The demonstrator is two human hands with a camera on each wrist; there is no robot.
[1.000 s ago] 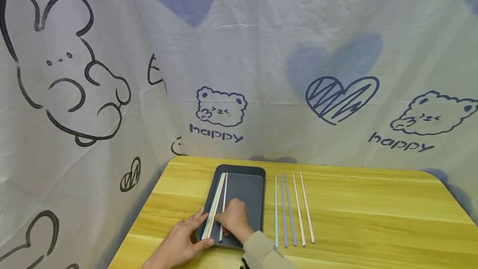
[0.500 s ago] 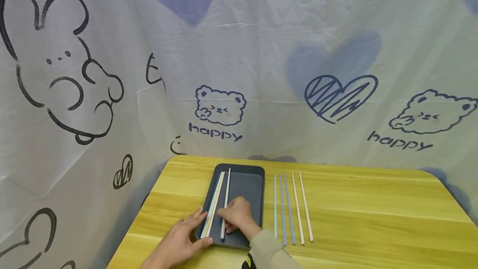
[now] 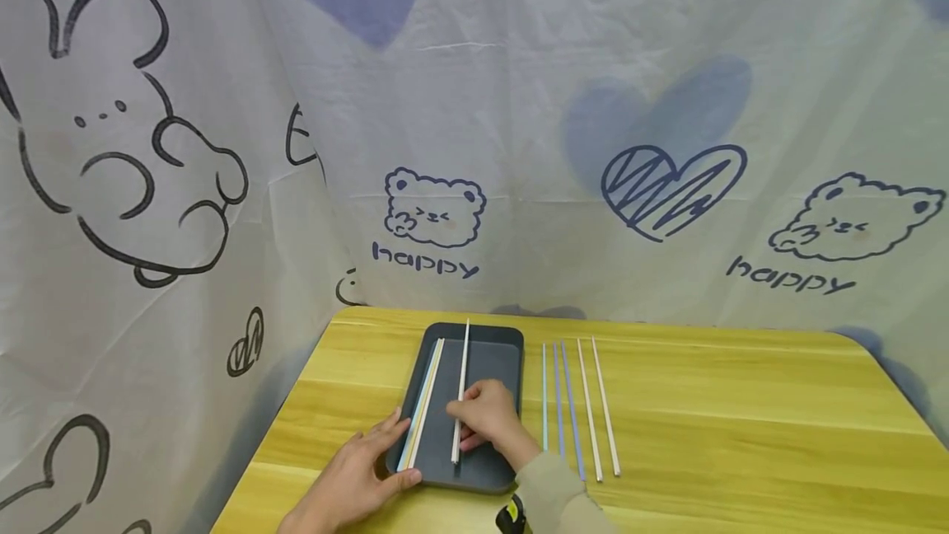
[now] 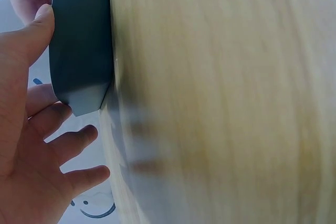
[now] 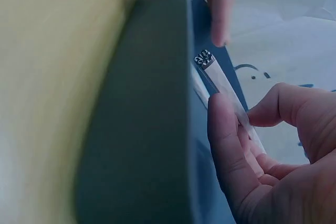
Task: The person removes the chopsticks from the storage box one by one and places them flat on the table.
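Observation:
A white chopstick (image 3: 463, 357) stands over the middle of the dark grey tray (image 3: 493, 402), pinched between thumb and fingers of my right hand (image 3: 485, 412). Its far tip overlaps the tray's back rim. In the right wrist view, the near end of the held chopstick (image 5: 223, 82) shows a dark patterned face. Along the tray's left side lie several chopsticks (image 3: 424, 410), white, yellow and light blue, side by side. My left hand (image 3: 359, 468) rests at the tray's front left corner, fingers spread, thumb touching the front wall (image 4: 79, 35).
Several more chopsticks lie on the wooden table (image 3: 741, 435) right of the tray: a light blue one (image 3: 544, 394), two purple ones (image 3: 571, 410) and two pale pink ones (image 3: 605, 406). A printed cloth (image 3: 541, 147) hangs behind the table and along its left.
My right hand has moved right and slightly away from me with the white chopstick, drawing it apart from the row on the left. My left hand stays at the tray's corner.

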